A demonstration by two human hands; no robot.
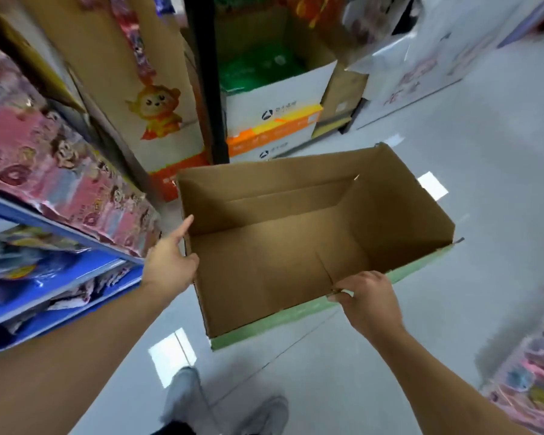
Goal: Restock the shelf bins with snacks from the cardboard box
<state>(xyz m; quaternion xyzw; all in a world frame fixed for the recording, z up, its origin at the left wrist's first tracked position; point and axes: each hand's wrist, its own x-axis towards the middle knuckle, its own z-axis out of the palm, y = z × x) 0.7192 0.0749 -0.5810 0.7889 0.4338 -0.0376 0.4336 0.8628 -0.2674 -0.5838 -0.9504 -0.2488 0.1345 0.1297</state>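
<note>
An open cardboard box [399,215] with a green outside is held above the floor, and its brown inside shows nothing in it. My left hand [173,262] grips the box's left wall near the corner, index finger stretched along the rim. My right hand [369,301] pinches the near rim, fingers curled over the edge. Blue shelf bins [60,233] at the left hold pink snack packs [51,171] on top and dark blue packs [29,255] below.
Tall cartons with a cartoon monkey [157,111] stand behind the box beside a black shelf post [208,80]. A white and orange carton [277,120] with green bags sits at the back. Grey tiled floor [484,152] lies to the right. My shoes [226,406] are below.
</note>
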